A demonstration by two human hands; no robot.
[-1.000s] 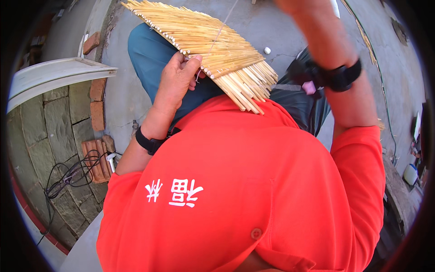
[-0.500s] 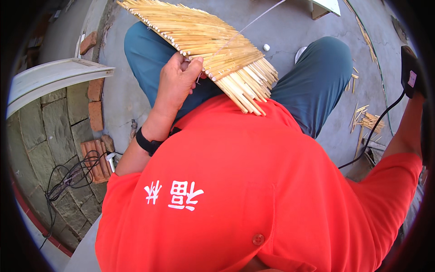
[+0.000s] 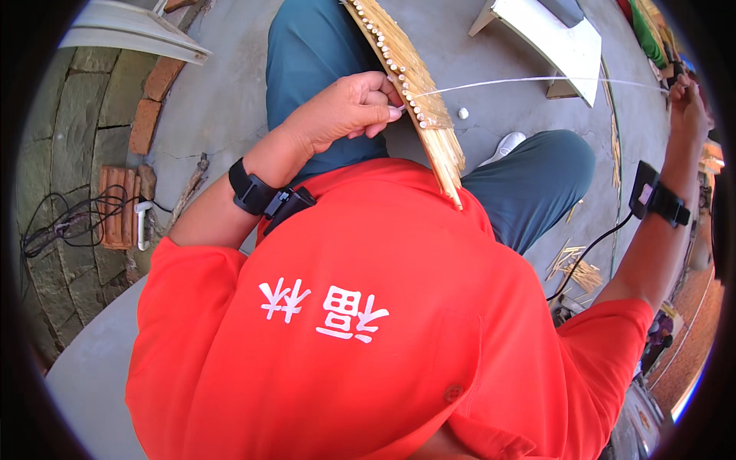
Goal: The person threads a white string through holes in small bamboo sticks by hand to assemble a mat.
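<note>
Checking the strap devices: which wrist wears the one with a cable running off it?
The right wrist's device: a black cable hangs from it. The left wrist's device shows none.

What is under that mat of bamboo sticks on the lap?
Under the mat show a trouser leg and grey floor; the left hand grips its edge. The lap directly beneath is hidden.

I count two hands, the left hand [image 3: 349, 107] and the right hand [image 3: 688, 103], one bound straw mat [image 3: 418, 92], one taut white thread [image 3: 537, 80], two black wristbands (one per wrist) and one small white bead [image 3: 462, 113] on the floor.
</note>
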